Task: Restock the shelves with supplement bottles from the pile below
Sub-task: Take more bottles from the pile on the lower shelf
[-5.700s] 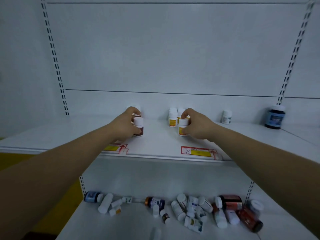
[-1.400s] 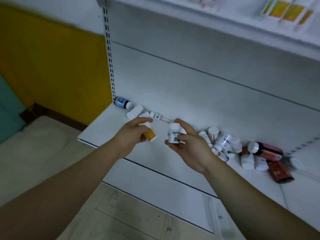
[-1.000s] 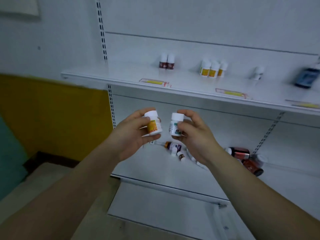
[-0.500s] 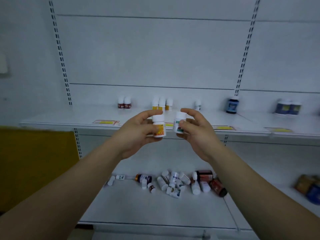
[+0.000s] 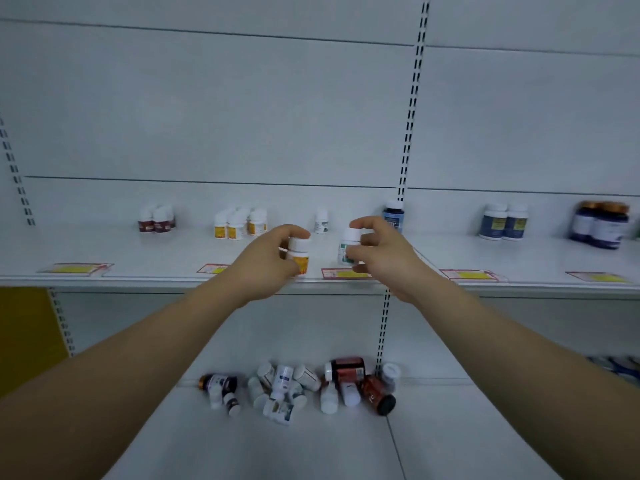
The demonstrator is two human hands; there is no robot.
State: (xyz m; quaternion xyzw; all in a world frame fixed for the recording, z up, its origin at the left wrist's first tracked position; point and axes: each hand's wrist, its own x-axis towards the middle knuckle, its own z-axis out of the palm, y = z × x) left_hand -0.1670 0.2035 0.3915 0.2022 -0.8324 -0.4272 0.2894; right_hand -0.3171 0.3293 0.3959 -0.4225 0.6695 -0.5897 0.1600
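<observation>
My left hand (image 5: 265, 263) grips a small white bottle with an orange-yellow label (image 5: 300, 255), upright, over the front of the upper shelf (image 5: 145, 252). My right hand (image 5: 384, 252) grips a white bottle with a green label (image 5: 347, 247) beside it. Behind them on the shelf stand a cluster of orange-labelled bottles (image 5: 239, 223), a group of red-labelled bottles (image 5: 156, 220) and a single white green-labelled bottle (image 5: 321, 221). The pile of mixed bottles (image 5: 298, 386) lies on the lower shelf (image 5: 242, 445) against the back wall.
Dark blue bottles stand further right on the upper shelf: one (image 5: 393, 215), a pair (image 5: 504, 221) and larger ones (image 5: 601, 224) at the edge. Price tags (image 5: 78, 268) line the shelf front. A slotted upright (image 5: 408, 140) divides the bays. A yellow wall (image 5: 24, 337) shows at left.
Both hands took a bottle from the lower pile, lifted them, and now hold them further forward and apart over the upper shelf. The view has shifted left.
</observation>
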